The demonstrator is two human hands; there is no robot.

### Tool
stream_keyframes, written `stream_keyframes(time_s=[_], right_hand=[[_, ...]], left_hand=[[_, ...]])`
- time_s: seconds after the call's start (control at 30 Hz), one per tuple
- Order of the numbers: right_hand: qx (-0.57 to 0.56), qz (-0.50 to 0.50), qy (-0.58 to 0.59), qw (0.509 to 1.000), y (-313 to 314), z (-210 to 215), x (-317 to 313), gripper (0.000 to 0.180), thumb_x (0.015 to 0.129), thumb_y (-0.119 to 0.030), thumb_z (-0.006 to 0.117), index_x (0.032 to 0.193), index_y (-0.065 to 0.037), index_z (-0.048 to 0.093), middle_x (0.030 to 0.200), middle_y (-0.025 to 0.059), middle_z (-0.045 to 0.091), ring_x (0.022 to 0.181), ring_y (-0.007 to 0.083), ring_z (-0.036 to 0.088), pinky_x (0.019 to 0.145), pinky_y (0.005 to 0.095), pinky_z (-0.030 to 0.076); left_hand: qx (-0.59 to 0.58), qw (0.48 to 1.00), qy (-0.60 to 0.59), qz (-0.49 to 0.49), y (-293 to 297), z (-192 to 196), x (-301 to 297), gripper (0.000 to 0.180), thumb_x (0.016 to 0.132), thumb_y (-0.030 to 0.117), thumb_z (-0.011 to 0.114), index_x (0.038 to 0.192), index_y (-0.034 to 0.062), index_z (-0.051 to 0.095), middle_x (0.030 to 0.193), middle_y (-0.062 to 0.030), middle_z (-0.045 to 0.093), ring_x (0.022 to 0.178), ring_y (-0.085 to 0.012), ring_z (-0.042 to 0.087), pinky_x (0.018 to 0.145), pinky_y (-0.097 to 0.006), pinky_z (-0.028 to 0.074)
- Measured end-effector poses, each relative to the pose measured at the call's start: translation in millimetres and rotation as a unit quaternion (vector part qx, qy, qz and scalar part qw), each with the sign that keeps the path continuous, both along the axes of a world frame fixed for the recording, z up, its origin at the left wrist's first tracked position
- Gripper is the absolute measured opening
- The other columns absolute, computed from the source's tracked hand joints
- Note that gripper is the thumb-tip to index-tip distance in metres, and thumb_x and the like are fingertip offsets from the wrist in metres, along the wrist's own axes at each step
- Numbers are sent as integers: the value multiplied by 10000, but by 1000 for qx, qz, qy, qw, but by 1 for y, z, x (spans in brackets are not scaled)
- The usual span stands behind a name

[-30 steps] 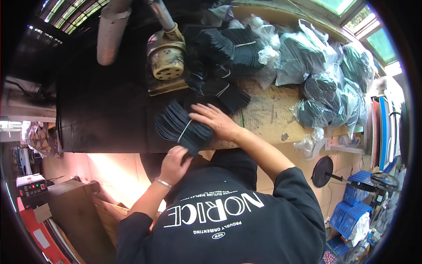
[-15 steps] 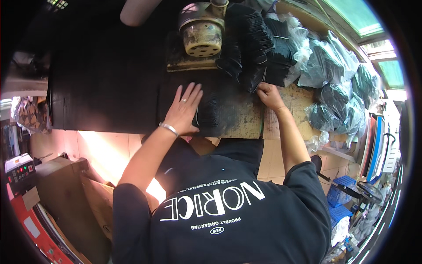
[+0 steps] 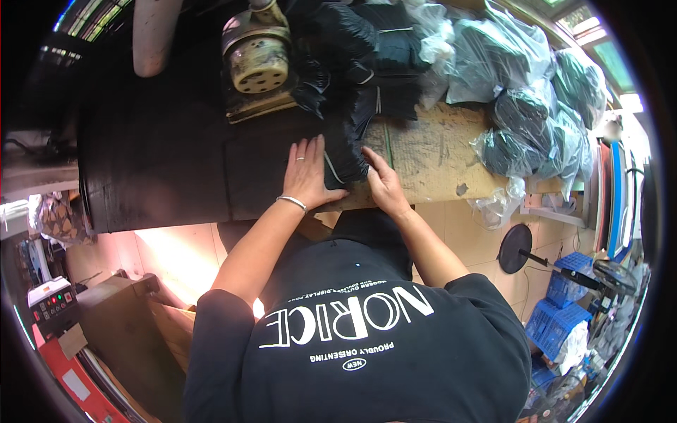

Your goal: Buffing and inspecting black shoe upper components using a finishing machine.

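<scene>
A bundle of thin black pieces (image 3: 345, 151), with a pale tie across it, lies at the near edge of the table between my two hands. Along its left side rests my left hand (image 3: 308, 173), fingers stretched out and thumb spread toward the near end. My right hand (image 3: 384, 185) is against the bundle's right side, its fingers extended, not wrapped round it. Just beyond, more black bundles (image 3: 395, 101) with pale ties are piled up. The exact contact of the right fingertips is partly hidden.
A yellowish machine head (image 3: 259, 65) with a perforated round base stands at the back left. Clear plastic bags (image 3: 522, 116) of black pieces lie on the right of the worn tabletop (image 3: 437, 151). Blue crates (image 3: 557, 328) and a cardboard box (image 3: 130, 331) are on the floor.
My right hand has come left from the far bundles to the near bundle's right side, and its fist has opened out. My left hand stays at the bundle's left. The head view has shifted.
</scene>
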State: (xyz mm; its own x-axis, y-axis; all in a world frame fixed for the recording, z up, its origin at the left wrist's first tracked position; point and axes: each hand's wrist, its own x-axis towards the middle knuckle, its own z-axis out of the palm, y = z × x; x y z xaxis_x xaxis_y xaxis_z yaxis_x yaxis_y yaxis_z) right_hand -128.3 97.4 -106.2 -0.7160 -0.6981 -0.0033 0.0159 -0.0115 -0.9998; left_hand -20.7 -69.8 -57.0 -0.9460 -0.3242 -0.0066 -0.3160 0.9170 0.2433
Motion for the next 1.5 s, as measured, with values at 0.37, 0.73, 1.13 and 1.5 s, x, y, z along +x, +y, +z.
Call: stream_keyframes(time_s=[0.37,0.73,1.13,1.5], right_hand=[[47,72,-36,996,19,11,-1,436,936,-66,516,1355,39,458,1284,139,575,1162,212,562,993,309,433],[-54,30,158,985,20,107,5,283,879,-2,618,1161,-9,639,1082,128,644,947,193,642,791,296,523],[31,146,358,922,10,126,-16,89,789,-43,700,877,-24,700,867,97,665,804,268,672,712,340,539],[4,382,-121,916,17,114,-41,84,884,-86,578,930,-16,582,763,-13,563,692,77,506,618,233,419]], left_hand=[[-35,998,-55,-1,0,14,-4,1083,541,461,831,1369,-69,377,1288,-226,513,1207,-359,503,1123,-458,269],[868,494,24,37,14,57,24,780,712,336,675,1342,-40,411,1180,-175,594,1005,-271,652,842,-351,563],[824,560,-78,34,5,42,31,616,766,334,699,1233,-22,515,1083,-140,631,954,-224,650,853,-336,534],[765,640,-57,-51,-5,52,15,572,697,283,747,1153,-27,594,993,-113,665,906,-205,647,844,-317,515]])
